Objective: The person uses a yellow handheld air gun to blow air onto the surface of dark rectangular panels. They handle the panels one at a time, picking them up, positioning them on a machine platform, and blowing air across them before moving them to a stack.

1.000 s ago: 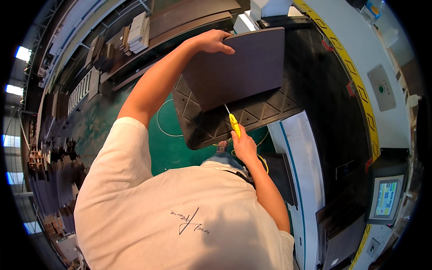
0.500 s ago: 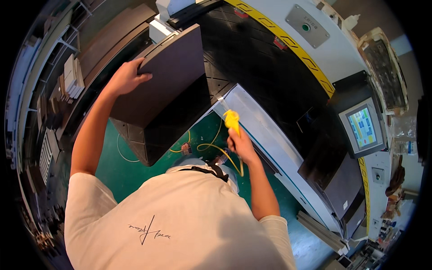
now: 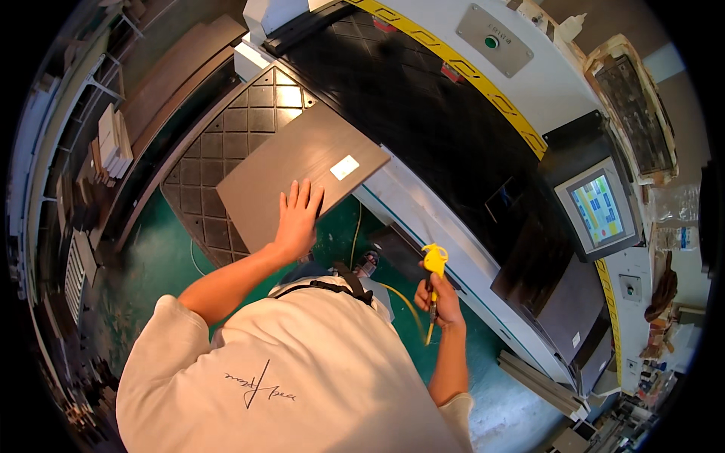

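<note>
A brown wood-grain panel (image 3: pixel 279 170) with a white label lies flat on a dark grid-ribbed table (image 3: pixel 208 155), one corner reaching over toward the machine's pale edge. My left hand (image 3: pixel 297 223) rests on the panel near its front edge, fingers stretched out and a little apart. In my right hand (image 3: pixel 444 298) is a yellow air blow gun (image 3: pixel 435 259), fingers wrapped round its handle. Its yellow hose (image 3: pixel 404 298) runs down and loops behind toward my waist. The gun stands clear of the panel, over the floor beside the machine.
The large white machine (image 3: pixel 445 223) with its dark bed extends to the right, edged by a yellow strip (image 3: pixel 468 72). A touch screen (image 3: pixel 596 208) is mounted at the right. More brown boards (image 3: pixel 578 309) lie on the bed's near end. Stacked panels (image 3: pixel 181 72) stand at the far left.
The panel was tipped up on edge in my left hand; now it lies flat, label upward, with that hand on top. My right hand has drawn the blow gun back and to the right.
</note>
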A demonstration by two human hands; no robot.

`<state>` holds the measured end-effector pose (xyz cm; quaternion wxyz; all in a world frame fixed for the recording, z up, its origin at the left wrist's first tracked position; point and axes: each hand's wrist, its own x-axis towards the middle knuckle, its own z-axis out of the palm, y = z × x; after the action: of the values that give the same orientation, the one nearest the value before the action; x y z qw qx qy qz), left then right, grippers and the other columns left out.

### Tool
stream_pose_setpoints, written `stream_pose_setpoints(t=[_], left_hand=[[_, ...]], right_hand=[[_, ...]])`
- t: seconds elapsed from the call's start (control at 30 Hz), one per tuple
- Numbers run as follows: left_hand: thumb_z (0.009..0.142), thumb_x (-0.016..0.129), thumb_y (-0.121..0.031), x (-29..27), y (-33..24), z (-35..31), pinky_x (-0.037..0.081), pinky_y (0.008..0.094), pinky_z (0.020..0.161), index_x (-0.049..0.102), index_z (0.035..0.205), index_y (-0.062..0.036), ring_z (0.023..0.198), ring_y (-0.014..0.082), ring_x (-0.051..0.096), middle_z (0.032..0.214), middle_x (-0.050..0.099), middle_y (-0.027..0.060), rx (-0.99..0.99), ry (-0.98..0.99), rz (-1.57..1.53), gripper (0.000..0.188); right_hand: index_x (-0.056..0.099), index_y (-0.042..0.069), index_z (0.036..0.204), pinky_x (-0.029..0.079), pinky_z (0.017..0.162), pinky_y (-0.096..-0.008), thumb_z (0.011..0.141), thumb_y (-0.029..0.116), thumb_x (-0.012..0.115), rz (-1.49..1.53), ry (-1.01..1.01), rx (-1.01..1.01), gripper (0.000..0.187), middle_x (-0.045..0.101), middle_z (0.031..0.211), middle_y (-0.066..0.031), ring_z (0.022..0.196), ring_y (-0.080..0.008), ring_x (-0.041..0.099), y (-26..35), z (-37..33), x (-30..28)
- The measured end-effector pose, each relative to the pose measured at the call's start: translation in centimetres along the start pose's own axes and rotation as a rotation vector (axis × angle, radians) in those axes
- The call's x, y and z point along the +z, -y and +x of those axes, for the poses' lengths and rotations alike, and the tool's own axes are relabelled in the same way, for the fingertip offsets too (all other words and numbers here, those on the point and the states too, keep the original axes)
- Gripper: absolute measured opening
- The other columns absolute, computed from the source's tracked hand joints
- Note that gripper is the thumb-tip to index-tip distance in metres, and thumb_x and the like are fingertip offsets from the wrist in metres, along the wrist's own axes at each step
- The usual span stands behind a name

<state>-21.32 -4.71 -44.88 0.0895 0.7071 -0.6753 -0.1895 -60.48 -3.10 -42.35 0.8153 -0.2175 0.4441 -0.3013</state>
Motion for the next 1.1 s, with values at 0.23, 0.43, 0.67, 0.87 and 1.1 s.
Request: stream_pose_setpoints(t=[0.23, 0.43, 0.67, 0.87, 1.1], left_hand=[[0.082, 0.085, -0.018, 6.5, 3.7, -0.2, 0.017, 0.0664, 0.124, 0.041, 0.156, -0.0148, 0.157, 0.0418, 0.022, 0.167, 0.031, 0.0175, 0.041, -0.135, 0.084, 0.087], [0.084, 0.084, -0.038, 4.6, 6.2, 2.0, 0.024, 0.0615, 0.124, 0.046, 0.152, -0.0114, 0.154, 0.0389, 0.031, 0.164, 0.038, 0.0177, 0.061, -0.209, 0.029, 0.083], [0.097, 0.074, -0.03, -6.0, 2.2, -2.4, 0.045, 0.0386, 0.113, 0.054, 0.143, -0.0033, 0.128, 0.0254, 0.061, 0.13, 0.066, 0.0155, 0.002, 0.339, -1.416, 0.056], [0.099, 0.071, -0.029, -8.0, 11.2, -7.7, 0.049, 0.0364, 0.096, 0.067, 0.114, -0.0052, 0.096, 0.0199, 0.07, 0.09, 0.071, 0.0074, -0.395, -0.056, -1.65, 0.028], [0.102, 0.065, -0.023, -8.5, 17.6, -12.5, 0.052, 0.0276, 0.061, 0.066, 0.118, -0.003, 0.063, 0.0149, 0.063, 0.084, 0.069, 0.0077, -0.558, -0.038, -1.559, 0.026]], right_hand=[[0.054, 0.009, 0.13, 0.044, 0.054, -0.0239, 0.109, 0.034, 0.057, -0.46, 0.122, 0.24, 0.033, 0.065, 0.081, -0.0032, 0.066, -0.0134, 0.064, -0.5, 1.1, 0.9], [0.032, 0.006, 0.152, 0.061, 0.055, -0.0317, 0.099, 0.001, 0.05, -0.247, -0.037, -0.093, 0.056, 0.058, 0.141, -0.0175, 0.103, -0.0327, 0.075, 1.6, 7.6, 11.0], [0.065, 0.0, 0.136, 0.053, 0.101, -0.0382, 0.097, 0.019, 0.073, -1.258, 0.369, -0.651, 0.044, 0.069, 0.134, -0.017, 0.121, -0.0245, 0.068, 7.8, 10.7, 23.5], [0.064, 0.004, 0.136, 0.056, 0.088, -0.041, 0.098, 0.025, 0.071, -1.449, -0.886, -1.208, 0.044, 0.071, 0.119, -0.0154, 0.096, -0.0262, 0.071, 33.4, 11.4, 15.9], [0.061, 0.014, 0.145, 0.047, 0.108, -0.0478, 0.094, 0.04, 0.071, -1.983, -1.119, -1.01, 0.058, 0.061, 0.134, -0.0252, 0.128, -0.0419, 0.058, 45.3, 15.0, 14.0]])
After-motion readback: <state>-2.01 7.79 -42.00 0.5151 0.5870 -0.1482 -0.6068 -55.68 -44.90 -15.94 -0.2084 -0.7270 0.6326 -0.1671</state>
